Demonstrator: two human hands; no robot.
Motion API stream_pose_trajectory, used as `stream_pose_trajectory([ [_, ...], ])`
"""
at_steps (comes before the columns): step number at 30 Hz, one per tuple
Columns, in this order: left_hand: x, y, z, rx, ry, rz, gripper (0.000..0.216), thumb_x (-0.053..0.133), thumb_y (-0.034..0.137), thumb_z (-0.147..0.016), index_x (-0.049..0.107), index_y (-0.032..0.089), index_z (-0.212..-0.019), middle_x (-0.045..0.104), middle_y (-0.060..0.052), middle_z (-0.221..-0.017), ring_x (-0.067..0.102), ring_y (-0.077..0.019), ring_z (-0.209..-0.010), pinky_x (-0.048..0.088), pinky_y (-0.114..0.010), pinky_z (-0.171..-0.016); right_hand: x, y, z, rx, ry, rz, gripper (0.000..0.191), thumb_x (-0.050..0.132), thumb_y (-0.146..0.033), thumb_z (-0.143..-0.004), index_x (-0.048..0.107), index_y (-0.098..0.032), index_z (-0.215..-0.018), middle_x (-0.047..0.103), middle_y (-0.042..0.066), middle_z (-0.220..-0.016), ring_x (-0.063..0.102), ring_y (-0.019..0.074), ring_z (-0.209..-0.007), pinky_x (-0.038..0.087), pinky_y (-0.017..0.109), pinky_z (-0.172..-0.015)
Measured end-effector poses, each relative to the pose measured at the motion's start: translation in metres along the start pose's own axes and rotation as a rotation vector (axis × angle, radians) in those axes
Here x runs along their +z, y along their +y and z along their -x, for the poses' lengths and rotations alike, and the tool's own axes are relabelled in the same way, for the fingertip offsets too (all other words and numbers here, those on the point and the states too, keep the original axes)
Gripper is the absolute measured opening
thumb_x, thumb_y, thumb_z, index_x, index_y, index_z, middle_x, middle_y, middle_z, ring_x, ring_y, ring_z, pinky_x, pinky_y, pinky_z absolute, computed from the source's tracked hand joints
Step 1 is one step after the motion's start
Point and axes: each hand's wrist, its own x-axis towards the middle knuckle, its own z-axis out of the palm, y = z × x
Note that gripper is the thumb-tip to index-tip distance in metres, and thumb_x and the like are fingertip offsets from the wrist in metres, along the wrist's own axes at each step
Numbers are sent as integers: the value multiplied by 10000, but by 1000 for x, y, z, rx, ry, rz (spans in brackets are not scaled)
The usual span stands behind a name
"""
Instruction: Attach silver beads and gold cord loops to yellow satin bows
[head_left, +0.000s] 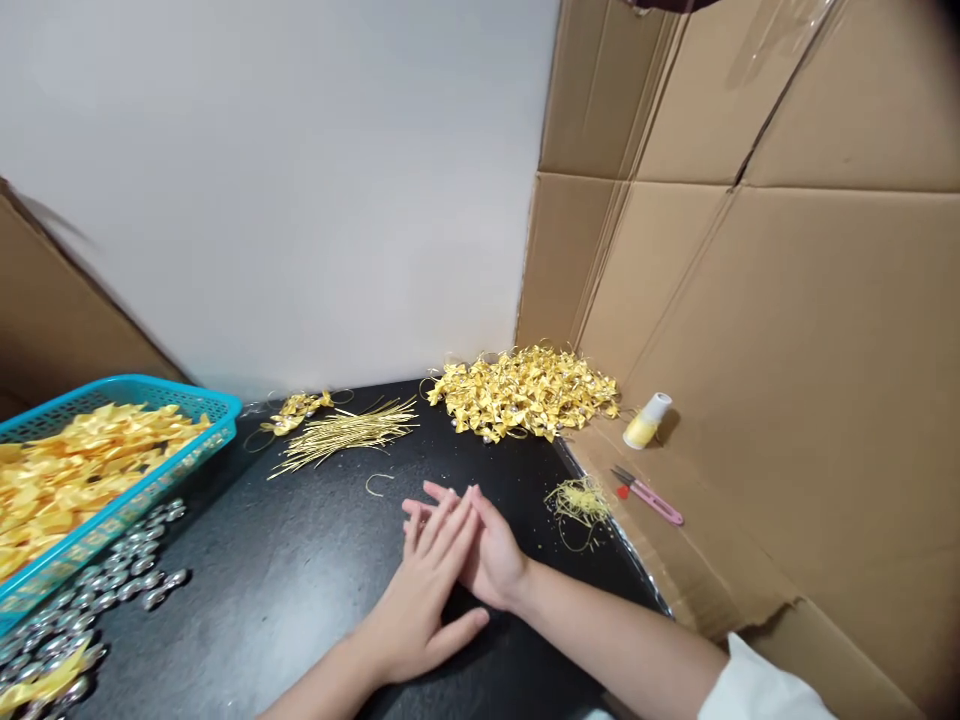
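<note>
A black tabletop (285,580) is stretching out before the person, and a teal basket (221,432) of yellow ribbon pieces (97,460) is sitting at its left, running out of view. The left hand (420,590) is lying back-up and open, its straight fingers crossing over the right hand (491,560), its thumb standing well apart. The right hand is resting open too, palm turned toward the left one, fingertips poking out beyond. Those overlapping fingers are hiding much of the right palm, so I can't tell whether anything is sitting between them. The left forearm and the right arm's white sleeve (757,685) are running off below. A heap of yellow bows (525,395) is piling up beyond the hands, its separate pieces blurring together. Smallest, a curved wire (367,485) is lying near the left fingertips, touching neither hand.
</note>
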Motion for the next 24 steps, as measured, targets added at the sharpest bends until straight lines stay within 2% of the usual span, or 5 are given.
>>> stream_pose_trajectory([
  [4, 5, 4, -3, 61, -220, -89, 794, 441, 579, -895, 114, 273, -1550, 210, -137, -1595, 268, -444, -1410, 87, -696, -1096, -5, -4, 8, 121, -71, -162, 756, 525, -755, -738, 528, -240, -1292, 599, 121, -1314, 569, 273, -1203, 305, 476, -1071],
  [11, 2, 4, -9, -43, -238, -93, 882, 422, 765, -787, 123, 383, -1523, 109, -81, -1623, 55, -560, -1416, 30, -841, -957, -8, -2, 7, 280, -213, -248, 727, 472, -754, -774, 519, -266, -1311, 527, 72, -1407, 486, 274, -1287, 283, 485, -1093],
  [15, 4, 5, -7, -111, -168, -103, 1004, 472, 851, -667, 176, 397, -1512, -6, -113, -1627, -5, -600, -1396, -5, -865, -911, 0, -4, 9, 293, -279, -249, 704, 398, -745, -815, 483, -294, -1348, 480, 39, -1453, 449, 262, -1322, 279, 481, -1107],
  [18, 7, 6, -3, -211, -5, -128, 1072, 584, 820, -612, 188, 392, -1512, -198, -115, -1600, -101, -610, -1383, -7, -854, -922, 3, -5, 10, 271, -316, -172, 759, 392, -759, -799, 450, -284, -1387, 446, 53, -1481, 391, 264, -1370, 256, 476, -1128],
  [24, 8, 7, -2, -425, 222, -57, 1300, 756, 668, -574, -88, 366, -1515, -414, -128, -1502, -273, -569, -1347, 30, -851, -920, 1, 9, 11, 194, -286, 42, 804, 468, -757, -753, 430, -296, -1411, 352, 46, -1540, 218, 243, -1461, 147, 483, -1175],
])
